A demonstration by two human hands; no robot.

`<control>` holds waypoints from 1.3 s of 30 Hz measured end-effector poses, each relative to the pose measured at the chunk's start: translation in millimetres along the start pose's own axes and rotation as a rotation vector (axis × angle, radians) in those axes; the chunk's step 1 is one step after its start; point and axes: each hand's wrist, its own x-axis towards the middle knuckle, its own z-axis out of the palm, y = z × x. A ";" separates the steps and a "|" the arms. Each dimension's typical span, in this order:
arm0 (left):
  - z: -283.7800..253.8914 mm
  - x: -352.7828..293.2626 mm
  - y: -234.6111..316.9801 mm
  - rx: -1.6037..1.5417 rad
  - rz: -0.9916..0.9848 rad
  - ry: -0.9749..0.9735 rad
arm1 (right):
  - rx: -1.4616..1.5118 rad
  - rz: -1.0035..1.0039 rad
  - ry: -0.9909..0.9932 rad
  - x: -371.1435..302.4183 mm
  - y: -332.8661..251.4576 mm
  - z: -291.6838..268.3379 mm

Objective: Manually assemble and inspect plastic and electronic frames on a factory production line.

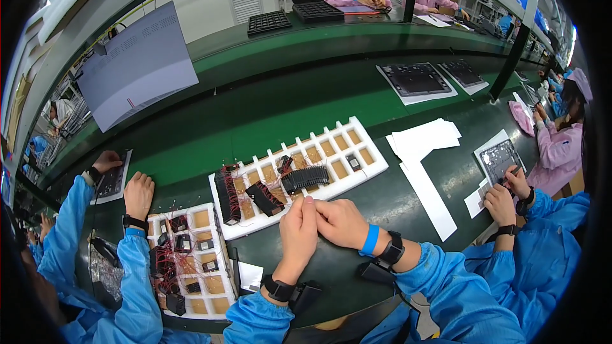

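Note:
My left hand (pixel 298 234) and my right hand (pixel 344 222) meet above the near edge of a white foam tray (pixel 376 167), thumbs and fingers pressed together. Both are closed, and whatever is between the fingers is hidden or too small to name. Several rows of small black parts with red wires (pixel 305 179) lie in the tray just beyond my hands. One more small black part (pixel 352 162) sits alone in a compartment on the right side. Other compartments show a brown bottom.
A second foam tray (pixel 220 306) with black wired parts stands at left, beside a co-worker's hands (pixel 139 196). White paper sheets (pixel 424 140) lie at right. Another co-worker's hands (pixel 500 204) work on a black panel (pixel 500 160). Two panels (pixel 414 80) rest on the green conveyor (pixel 287 114).

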 end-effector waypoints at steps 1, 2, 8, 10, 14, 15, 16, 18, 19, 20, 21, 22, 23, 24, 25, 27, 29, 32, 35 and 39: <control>0.1 0.0 -0.4 -0.003 0.000 0.000 | 0.000 -0.002 0.002 -0.1 0.3 0.3; 0.2 -0.1 -0.7 -0.007 0.000 -0.001 | 0.000 -0.002 0.002 -0.1 0.3 0.3; -0.5 -0.4 0.6 0.010 -0.014 -0.011 | 0.005 0.006 -0.007 -0.2 -1.1 -0.9; -0.3 -0.5 1.3 0.003 -0.013 -0.010 | -0.007 0.005 -0.013 -0.4 -0.7 -1.5; -0.8 0.0 1.1 -0.006 -0.003 -0.011 | 0.000 0.004 -0.010 0.2 -1.3 -1.2; -0.9 0.0 0.4 -0.006 -0.004 -0.011 | 0.003 0.008 -0.010 0.3 -1.4 -1.0; -1.0 0.2 -0.2 -0.001 -0.003 -0.011 | 0.006 0.011 -0.010 0.4 -1.5 -0.9; -1.2 0.2 -0.4 0.003 -0.002 -0.011 | 0.006 0.014 -0.010 0.6 -1.7 -0.8; -1.2 0.1 -0.3 0.003 -0.005 -0.014 | 0.006 0.018 -0.011 0.6 -1.6 -0.7; -1.2 0.1 -0.2 0.003 -0.008 -0.016 | 0.007 0.018 -0.011 0.6 -1.6 -0.8; -1.1 0.1 -0.2 0.003 -0.008 -0.016 | 0.003 0.019 -0.015 0.6 -1.5 -1.0; -0.8 -0.2 -0.3 -0.004 -0.009 -0.016 | -0.001 0.020 -0.019 0.4 -1.4 -1.1; -0.7 -0.3 -0.4 -0.011 -0.010 -0.016 | -0.001 0.019 -0.019 0.2 -1.4 -1.2; -0.7 -0.3 -0.5 -0.010 -0.010 -0.015 | -0.003 0.017 -0.020 0.2 -1.5 -1.4; -0.6 -0.3 -0.6 -0.009 -0.010 -0.017 | -0.004 0.016 -0.021 0.1 -1.6 -1.4; -0.7 -0.2 -0.4 -0.007 -0.009 -0.019 | -0.004 0.016 -0.017 0.2 -1.7 -1.5; -0.9 -0.4 0.1 -0.009 -0.015 -0.024 | -0.004 0.016 -0.013 0.2 -1.7 -1.6; -1.2 -0.5 0.6 -0.001 -0.014 -0.022 | -0.001 0.017 -0.019 0.4 -1.8 -1.7; -1.0 -0.9 1.9 -0.013 -0.011 -0.018 | -0.002 0.012 -0.010 0.4 -2.3 -1.6; -3.9 -1.9 6.7 -0.030 -0.095 -0.077 | 0.011 0.017 -0.009 -0.1 -1.4 -0.5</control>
